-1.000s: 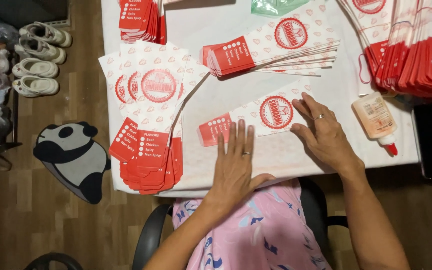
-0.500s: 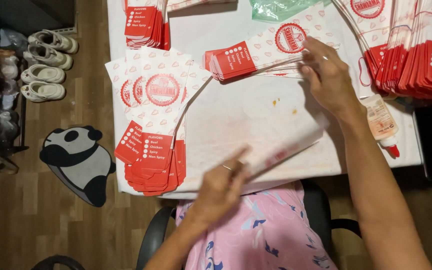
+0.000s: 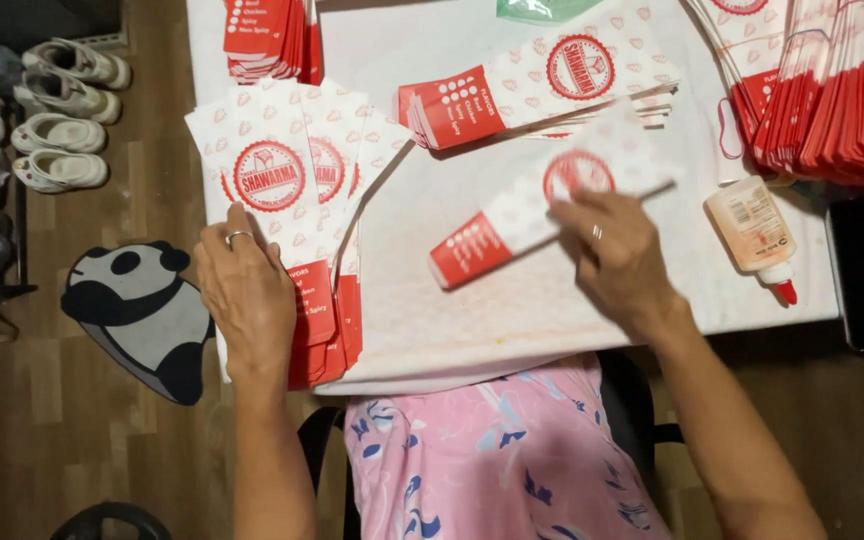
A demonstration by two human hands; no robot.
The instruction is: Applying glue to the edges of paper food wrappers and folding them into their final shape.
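two hands sorting red-and-white paper sleeves on a white counter (image 3: 472,330)

left hand (image 3: 244,292) lies flat, fingers spread, on the fanned stack (image 3: 297,190) at the counter's left edge, hiding its lower part. right hand (image 3: 617,255) pinches one blurred sleeve (image 3: 542,205) mid-counter. one glue bottle (image 3: 752,232) sits near the right edge; the far-edge stacks are cut off, uncountable.

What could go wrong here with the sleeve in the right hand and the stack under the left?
1. The right hand holds the sleeve by one edge only, in the air; it could bend or slip.
2. The stack under the left hand is fanned and overhangs the table edge; a nudge might spill it.
3. The glue bottle lies close by the right hand and could get knocked.
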